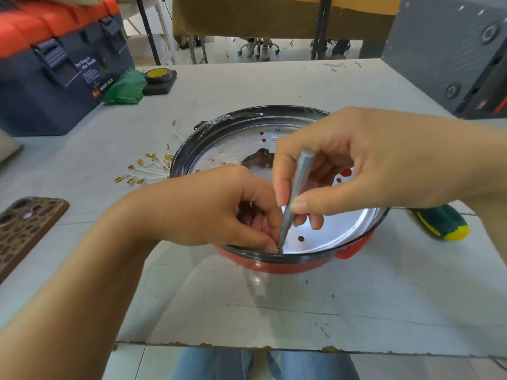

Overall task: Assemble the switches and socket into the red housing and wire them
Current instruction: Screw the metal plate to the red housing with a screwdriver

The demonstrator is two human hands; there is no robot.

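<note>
both hands (219, 212) drive screwdriver (297, 187) into red housing (288, 266)

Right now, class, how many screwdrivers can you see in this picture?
2: a slim grey metal screwdriver pinched by the right hand over the red housing; a green-and-yellow-handled screwdriver lying on the table, right.
</note>
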